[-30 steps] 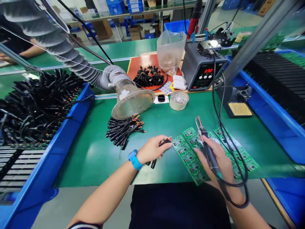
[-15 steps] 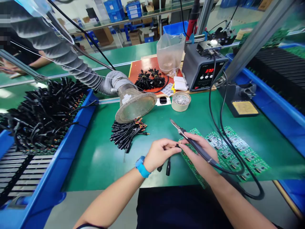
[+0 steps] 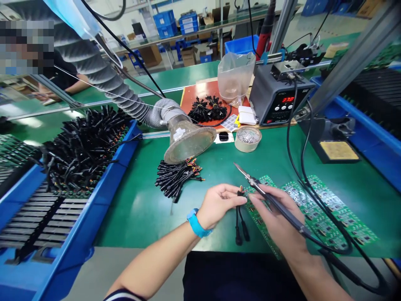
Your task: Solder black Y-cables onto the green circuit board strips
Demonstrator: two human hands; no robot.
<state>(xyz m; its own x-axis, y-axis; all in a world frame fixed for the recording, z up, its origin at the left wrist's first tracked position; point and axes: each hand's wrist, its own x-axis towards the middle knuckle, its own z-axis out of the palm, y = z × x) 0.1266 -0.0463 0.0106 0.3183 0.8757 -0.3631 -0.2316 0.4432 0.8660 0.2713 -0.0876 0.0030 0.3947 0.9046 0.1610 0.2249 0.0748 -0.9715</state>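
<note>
My left hand (image 3: 221, 205), with a blue band at the wrist, pinches a short black connector cable (image 3: 240, 221) near its bare wire ends. Two plugs of the cable hang down over the green mat. A soldering iron (image 3: 266, 194) rests in my right hand (image 3: 282, 217), its tip pointing up and to the left, away from the cable. The right fingertips are close to the wire ends; whether they touch them I cannot tell. Beneath the right hand lies a green circuit board panel (image 3: 261, 228), partly covered. More panels (image 3: 332, 209) lie to its right.
A bundle of black cables (image 3: 175, 179) lies below the fume extractor hood (image 3: 191, 144). Behind are a solder tin (image 3: 247, 140), the soldering station (image 3: 278, 100) and the iron stand (image 3: 340, 146). A blue bin (image 3: 109, 184) heaped with cables is at left. A person sits across the bench.
The cable's two plugs now hang lower and in fuller view below my left hand. My right fingers have drawn slightly back from the left ones. The whole view has shifted.
</note>
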